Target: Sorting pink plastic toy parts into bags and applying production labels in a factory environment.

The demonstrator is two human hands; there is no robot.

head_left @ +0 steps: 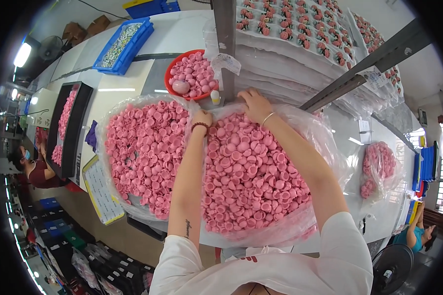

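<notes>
Two clear plastic bags lie side by side on the table, spread wide and full of small pink cup-shaped pieces. My left hand is closed at the far edge, where the left bag meets the right bag, and grips the plastic there. Farther right, my right hand reaches over the right bag's far rim, its fingers curled on the film. Pink pieces heap up in the right bag between my forearms. More pink pieces fill the left bag.
Beyond my hands stand a red basin of pink pieces, a small bottle and a metal post. Stacked trays of pink figures rise behind. A blue crate is far left; a smaller bag lies right. Other people work at both sides.
</notes>
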